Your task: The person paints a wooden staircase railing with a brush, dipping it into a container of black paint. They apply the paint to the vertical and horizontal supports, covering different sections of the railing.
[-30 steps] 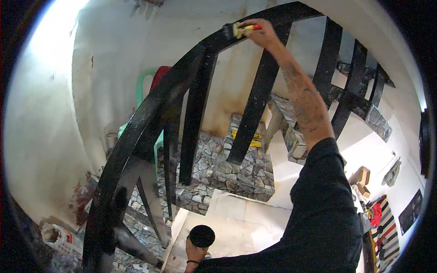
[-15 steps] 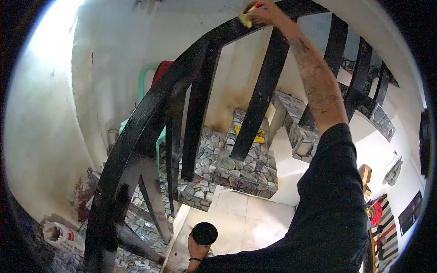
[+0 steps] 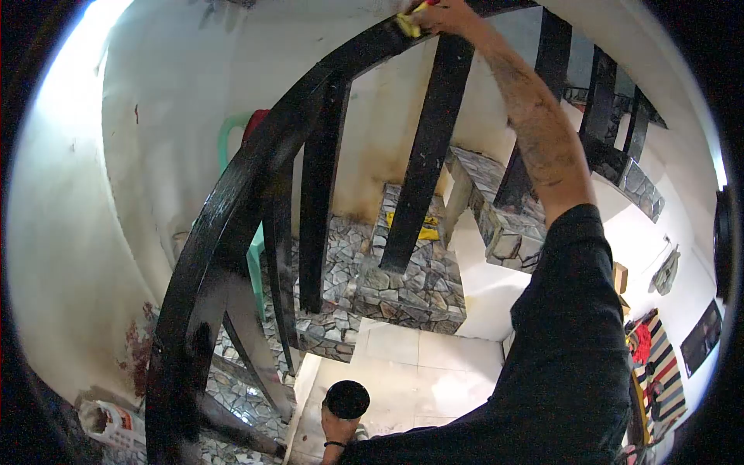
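At the top of the view, my right hand point(image 3: 448, 17) is closed around a paintbrush point(image 3: 408, 25) with yellow and red parts. The brush lies against the black curved handrail point(image 3: 314, 77) of a staircase; its bristles are hard to make out. Low in the view, my left hand point(image 3: 339, 428), with a dark band at the wrist, grips a round container point(image 3: 347, 400) whose inside looks black. Black balusters point(image 3: 426, 155) stand below the rail. The rail's lower end looks glossy in places, with greyish patches beneath it.
Stone-patterned steps point(image 3: 411, 291) lie behind the balusters, with a yellow item point(image 3: 418, 226) on one. A green plastic chair point(image 3: 256, 260) stands beyond the rail. A white printed container point(image 3: 116, 425) sits at lower left. Striped fabric point(image 3: 663, 372) is at far right.
My right hand and the brush have shifted slightly left and up in view, still at the rail. The scene has moved a little left as the camera turned. My left hand keeps the container.
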A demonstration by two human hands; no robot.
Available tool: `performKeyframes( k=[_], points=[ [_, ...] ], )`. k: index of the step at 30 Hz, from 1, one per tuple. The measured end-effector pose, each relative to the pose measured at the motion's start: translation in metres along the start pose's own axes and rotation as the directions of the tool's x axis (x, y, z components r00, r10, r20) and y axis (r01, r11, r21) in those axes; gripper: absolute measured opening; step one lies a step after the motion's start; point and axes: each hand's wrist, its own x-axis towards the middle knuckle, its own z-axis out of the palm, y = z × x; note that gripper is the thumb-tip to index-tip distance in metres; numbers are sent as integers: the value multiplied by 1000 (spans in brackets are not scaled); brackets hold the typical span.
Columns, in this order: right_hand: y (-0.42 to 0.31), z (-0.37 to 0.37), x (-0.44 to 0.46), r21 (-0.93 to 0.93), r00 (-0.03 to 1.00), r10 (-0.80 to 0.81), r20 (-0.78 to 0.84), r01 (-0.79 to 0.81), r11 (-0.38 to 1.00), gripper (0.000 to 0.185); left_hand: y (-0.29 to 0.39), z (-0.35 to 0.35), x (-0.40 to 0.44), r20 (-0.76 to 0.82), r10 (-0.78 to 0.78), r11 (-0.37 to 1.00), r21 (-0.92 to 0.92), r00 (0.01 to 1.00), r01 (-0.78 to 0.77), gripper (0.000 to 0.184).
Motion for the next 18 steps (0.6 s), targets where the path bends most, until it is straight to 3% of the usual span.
performKeyframes(
  k=[2,5,8,11,12,14,15,18],
  points=[
    [11,-28,1,-212,1000,-20,8,22,977,20,27,-13,2,-37,-38,999,-24,999,37,80],
    [15,-58,1,-292,989,-144,-37,128,948,21,13,-12,-4,-6,-35,998,45,999,35,81],
    [-5,-64,-24,-171,884,-413,-220,382,908,15,31,-23,-2,-9,-145,984,-104,989,144,81],
    [-49,-54,-49,-140,953,-166,-255,133,981,15,28,-26,3,-6,-62,997,53,998,62,81],
    [-45,-54,-46,-366,946,-237,-221,145,919,15,24,-25,3,-5,-85,996,-6,996,85,81],
    [-22,-44,-34,-744,934,-340,-108,151,651,16,15,-22,2,4,-132,984,-121,991,131,81],
    [-3,-30,-28,-829,775,-625,-97,285,482,17,17,-24,2,9,-140,983,-116,990,140,82],
    [15,13,-37,-884,817,-575,-32,245,398,31,20,-24,4,30,-142,985,-95,989,145,82]
  ],
)
